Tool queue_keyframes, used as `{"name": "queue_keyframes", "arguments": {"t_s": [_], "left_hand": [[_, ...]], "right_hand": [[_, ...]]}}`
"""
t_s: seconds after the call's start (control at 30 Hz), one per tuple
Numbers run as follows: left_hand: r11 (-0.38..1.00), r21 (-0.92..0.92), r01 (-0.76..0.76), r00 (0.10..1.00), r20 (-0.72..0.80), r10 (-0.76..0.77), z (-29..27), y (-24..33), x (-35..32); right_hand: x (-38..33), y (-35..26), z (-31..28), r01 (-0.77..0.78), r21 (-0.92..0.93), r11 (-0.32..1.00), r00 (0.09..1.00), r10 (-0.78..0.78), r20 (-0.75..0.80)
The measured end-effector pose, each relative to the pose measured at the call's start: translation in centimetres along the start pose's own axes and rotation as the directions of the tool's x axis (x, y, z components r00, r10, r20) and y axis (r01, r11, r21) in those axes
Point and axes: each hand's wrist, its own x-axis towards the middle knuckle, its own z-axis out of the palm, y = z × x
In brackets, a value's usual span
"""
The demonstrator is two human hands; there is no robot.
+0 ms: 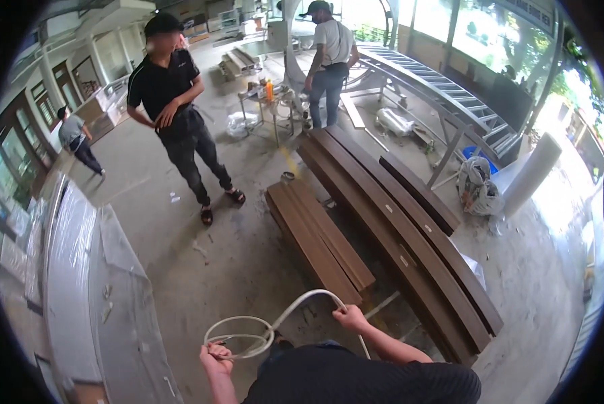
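A cream-white cable or thin hose [315, 291] is partly wound into loops in front of me. My left hand [217, 359] is closed around the loops at their left side. A small dark piece sticks out by its fingers, too small to name. My right hand [350, 318] grips the same line farther right, with an arc rising between the two hands. Below the right hand the line runs down beside my body and out of sight. Just beyond that hand lies a short stack of brown boards [318, 246].
Longer brown boards [396, 236] lie at right. Plastic-wrapped panels [73, 269] stand at left. A person in black [170, 101] stands ahead; another in a white shirt [332, 54] is by a cluttered table [268, 101]. A metal ladder [443, 87] and a white roll [534, 172] are far right.
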Motion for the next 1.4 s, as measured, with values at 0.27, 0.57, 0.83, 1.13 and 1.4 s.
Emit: {"name": "queue_keyframes", "arguments": {"t_s": [0.27, 0.57, 0.83, 1.13, 1.4], "left_hand": [[0.859, 0.363, 0.361, 0.924, -0.011, -0.383, 19.9, 5.1, 17.8], [0.679, 0.529, 0.509, 0.798, 0.006, -0.602, 40.6, 0.8, 38.8], [0.580, 0.682, 0.445, 0.772, 0.036, -0.635, 64.8, -2.4, 54.2], [0.245, 0.962, 0.121, 0.733, 0.080, -0.675, 89.3, -11.1, 73.0], [0.212, 0.977, 0.034, 0.652, 0.139, -0.745, 112.9, -17.3, 90.6]], "right_hand": [[13.1, -9.8, 2.6, -0.040, 0.017, 0.999, 0.922, 0.044, -0.386], [31.1, -11.7, 4.8, -0.271, -0.005, 0.963, 0.801, 0.223, -0.555], [43.9, -13.8, 6.5, -0.590, -0.011, 0.807, 0.686, 0.494, -0.534], [49.9, -22.9, -12.5, -0.444, 0.099, 0.890, 0.083, 0.151, -0.985], [71.5, -37.8, -23.1, -0.724, 0.299, 0.622, -0.288, 0.121, -0.950]]}}
